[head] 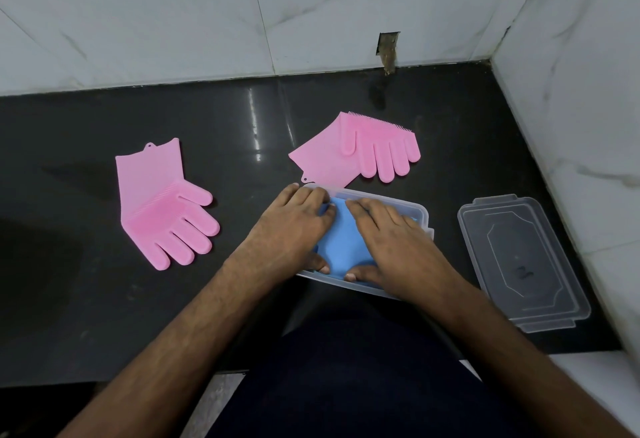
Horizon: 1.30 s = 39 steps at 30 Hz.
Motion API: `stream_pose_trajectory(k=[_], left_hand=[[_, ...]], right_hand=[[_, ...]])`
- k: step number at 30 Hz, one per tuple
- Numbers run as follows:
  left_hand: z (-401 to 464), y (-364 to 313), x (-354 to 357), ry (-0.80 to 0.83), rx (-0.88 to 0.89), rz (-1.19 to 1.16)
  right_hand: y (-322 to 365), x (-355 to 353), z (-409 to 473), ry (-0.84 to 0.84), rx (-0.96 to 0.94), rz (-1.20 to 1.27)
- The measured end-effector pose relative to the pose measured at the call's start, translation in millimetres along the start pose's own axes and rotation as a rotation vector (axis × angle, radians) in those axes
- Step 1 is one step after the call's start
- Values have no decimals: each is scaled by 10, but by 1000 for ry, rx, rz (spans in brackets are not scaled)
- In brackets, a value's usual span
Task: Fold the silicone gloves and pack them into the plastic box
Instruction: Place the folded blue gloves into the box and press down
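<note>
Both hands [346, 233] flat on blue glove [343, 247], plastic box [420, 214] lying left-right

Dim even light; glare streak on black counter [256, 125]; wide-angle bending at edges; focus sharp.

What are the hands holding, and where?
Both hands, left hand and right hand, press the folded blue glove down into the plastic box, fingers on top, thumbs at its near edge.

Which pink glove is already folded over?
The pink glove behind the box, fingers doubled back over its palm. The left pink glove lies flat, unfolded, apart from the plastic box.
</note>
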State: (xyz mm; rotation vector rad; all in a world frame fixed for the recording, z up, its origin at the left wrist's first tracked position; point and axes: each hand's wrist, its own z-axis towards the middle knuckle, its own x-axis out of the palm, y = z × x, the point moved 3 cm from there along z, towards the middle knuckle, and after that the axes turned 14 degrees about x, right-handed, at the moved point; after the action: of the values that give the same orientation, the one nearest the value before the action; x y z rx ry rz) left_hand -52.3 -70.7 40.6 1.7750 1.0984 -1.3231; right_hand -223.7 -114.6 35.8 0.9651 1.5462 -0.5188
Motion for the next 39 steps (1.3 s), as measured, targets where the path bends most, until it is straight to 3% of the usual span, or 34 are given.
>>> stream_pose_trajectory(k=[15,23,29,33,39], left_hand=[[38,40,-76,-41,4,167],[-52,89,-112,-40,24,77],[-167,-76,-300,-193,101,-3],[-46,-241,-220,-62,114,-48],[12,-213,-118,23,-28,-201]], right_hand=[[77,52,0,9,69,-181],[-42,-147,-105,96,145,-152],[-108,-228,-252,71,190,-76],[-56,-173,-215,159,187,-92],[-28,-86,-282,43,167,-279]])
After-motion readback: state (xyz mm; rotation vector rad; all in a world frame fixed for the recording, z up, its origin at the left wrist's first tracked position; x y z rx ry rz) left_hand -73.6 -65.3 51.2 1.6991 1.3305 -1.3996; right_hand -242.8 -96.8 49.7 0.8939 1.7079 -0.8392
